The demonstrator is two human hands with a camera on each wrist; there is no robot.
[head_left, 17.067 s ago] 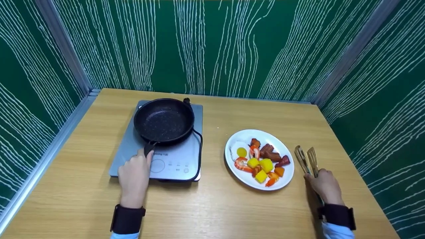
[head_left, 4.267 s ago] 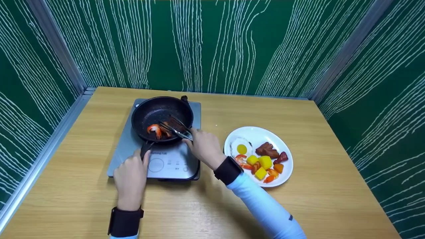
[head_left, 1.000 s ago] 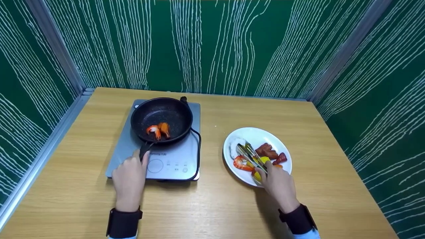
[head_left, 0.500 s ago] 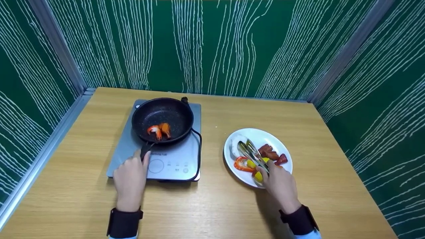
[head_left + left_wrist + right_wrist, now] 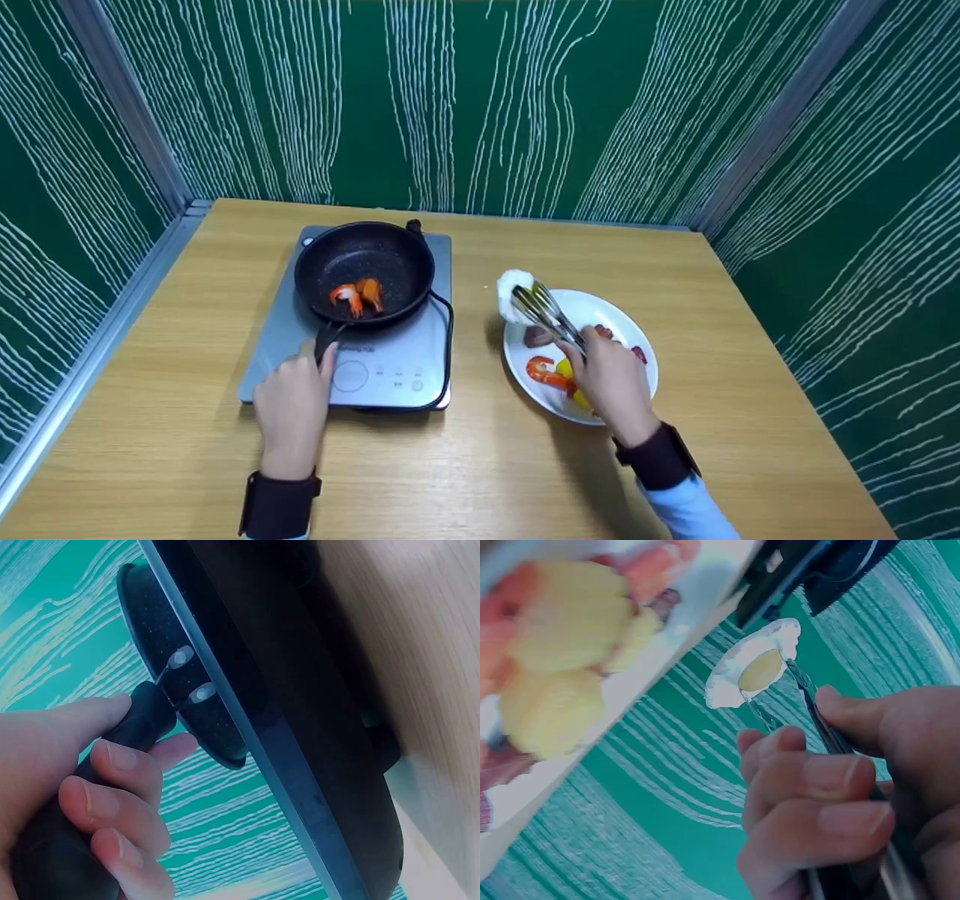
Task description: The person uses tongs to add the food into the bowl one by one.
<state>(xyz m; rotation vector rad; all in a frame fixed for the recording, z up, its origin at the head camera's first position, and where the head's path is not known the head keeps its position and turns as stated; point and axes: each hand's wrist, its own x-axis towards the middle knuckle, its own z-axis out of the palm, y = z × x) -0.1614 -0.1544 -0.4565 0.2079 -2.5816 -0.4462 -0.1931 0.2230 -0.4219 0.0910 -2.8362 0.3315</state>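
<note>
In the head view my left hand (image 5: 292, 397) grips the black handle (image 5: 327, 339) of a frying pan (image 5: 367, 259). A shrimp (image 5: 345, 292) and an orange-brown food piece (image 5: 369, 291) lie in the pan. Metal tongs (image 5: 549, 319) are held in my right hand (image 5: 615, 382), and their tips pinch a fried egg (image 5: 510, 294). The egg hangs raised over the far left rim of a white plate (image 5: 592, 306). In the right wrist view the egg's yellow yolk (image 5: 761, 671) sits between the tong tips. The left wrist view shows curled fingers (image 5: 120, 799) around the handle.
The pan stands on a silver induction cooker (image 5: 394, 375), with a black cord (image 5: 451, 337) along its right side. Another shrimp (image 5: 546, 373), yellow cubes and brown meat pieces lie on the plate, partly hidden by the right hand. Green walls enclose the wooden table (image 5: 480, 465).
Over the last second the tongs took the egg off the plate and moved up and left. Earlier, the shrimp and orange-brown piece came into the once bare pan. The left hand stayed on the handle.
</note>
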